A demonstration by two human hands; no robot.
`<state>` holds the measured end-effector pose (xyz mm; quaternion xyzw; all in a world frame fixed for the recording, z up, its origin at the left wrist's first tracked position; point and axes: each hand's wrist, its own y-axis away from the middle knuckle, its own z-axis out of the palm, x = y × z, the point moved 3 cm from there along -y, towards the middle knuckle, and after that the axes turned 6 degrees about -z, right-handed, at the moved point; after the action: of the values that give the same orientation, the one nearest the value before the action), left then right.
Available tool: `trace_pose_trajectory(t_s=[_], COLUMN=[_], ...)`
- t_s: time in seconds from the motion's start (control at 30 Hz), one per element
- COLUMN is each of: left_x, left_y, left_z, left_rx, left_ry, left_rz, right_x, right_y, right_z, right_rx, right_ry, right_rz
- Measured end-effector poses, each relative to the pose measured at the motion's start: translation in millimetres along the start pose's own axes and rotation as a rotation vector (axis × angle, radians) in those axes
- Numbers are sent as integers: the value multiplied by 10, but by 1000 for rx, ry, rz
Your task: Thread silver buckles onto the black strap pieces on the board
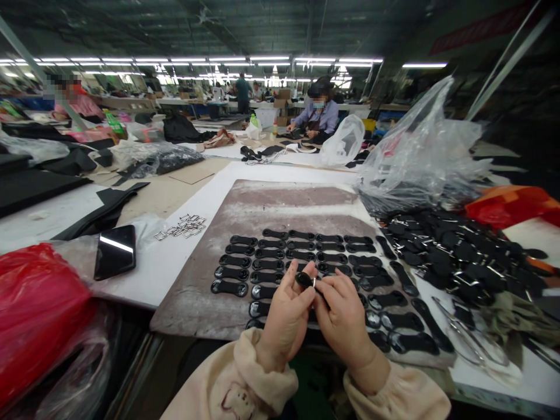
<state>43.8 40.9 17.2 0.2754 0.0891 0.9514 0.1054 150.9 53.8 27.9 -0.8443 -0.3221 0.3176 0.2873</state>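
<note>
Both my hands meet over the front of a dusty brown board (pixel 192 297). Between the fingertips of my left hand (pixel 286 312) is a small black tab (pixel 303 279) with a bit of shiny metal at its edge. My right hand (pixel 343 309) pinches the same tab from the other side, its fingers closed. Beneath and beyond them, black dog-bone-shaped strips (pixel 230 287) lie in rows, several with a wet-looking gloss at their ends. My hands hide some of these strips.
Loose metal rectangular rings (pixel 186 226) and a phone (pixel 115 252) lie left of the board. A red plastic bag (pixel 44 315) is at the near left. Right are a heap of black tabs with metal rings (pixel 450 251), scissors (pixel 466 332) and clear plastic (pixel 420 146). A co-worker (pixel 321 111) sits opposite.
</note>
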Motion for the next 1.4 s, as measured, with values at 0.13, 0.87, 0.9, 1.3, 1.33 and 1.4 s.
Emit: trace_pose_trajectory(t_s=[0.13, 0.87, 0.9, 1.3, 1.33, 1.4], left_x=[54, 212, 218, 176, 179, 184], left_y=[11, -62, -75, -62, -62, -64], left_z=[12, -152, -158, -146, -149, -153], left_rx=[-56, -54, -29, -23, -23, -26], left_ry=[-85, -229, -220, -505, -514, -520], left_rz=[-4, -133, -104, -65, -70, -77], right_x=[62, 91, 115, 253, 254, 247], right_y=[2, 34, 46, 110, 110, 106], right_z=[-59, -135, -118, 54, 52, 44], right_rx=[-10, -42, -45, 54, 60, 52], right_ry=[-45, -318, -399, -1256, -1310, -1397], right_rz=[17, 184, 273, 956, 978, 998])
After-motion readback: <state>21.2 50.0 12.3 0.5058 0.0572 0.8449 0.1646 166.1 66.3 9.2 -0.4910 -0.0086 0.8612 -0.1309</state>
